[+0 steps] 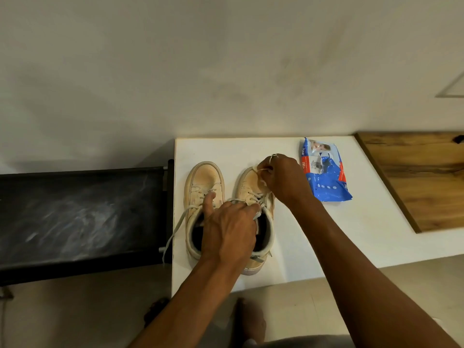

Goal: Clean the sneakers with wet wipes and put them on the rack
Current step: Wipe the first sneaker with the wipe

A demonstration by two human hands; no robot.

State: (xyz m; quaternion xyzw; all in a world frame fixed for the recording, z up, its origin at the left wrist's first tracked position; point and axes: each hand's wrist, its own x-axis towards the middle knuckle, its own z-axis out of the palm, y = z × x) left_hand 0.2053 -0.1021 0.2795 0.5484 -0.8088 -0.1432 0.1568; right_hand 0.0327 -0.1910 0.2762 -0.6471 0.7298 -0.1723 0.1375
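Two cream sneakers stand side by side on a white table (326, 234), toes pointing away from me. My left hand (229, 229) grips the collar of the right sneaker (247, 184) near its laces, with the thumb reaching toward the left sneaker (204, 182). My right hand (281, 179) holds a white wet wipe (261, 175) bunched against the right sneaker's toe. A blue pack of wet wipes (324, 179) lies on the table just right of that hand.
A black shoe rack (80, 209) with a fabric shelf stands directly left of the table. A wooden board (421, 177) lies at the table's right end. A loose lace (173, 237) hangs over the table's left edge. A wall rises behind.
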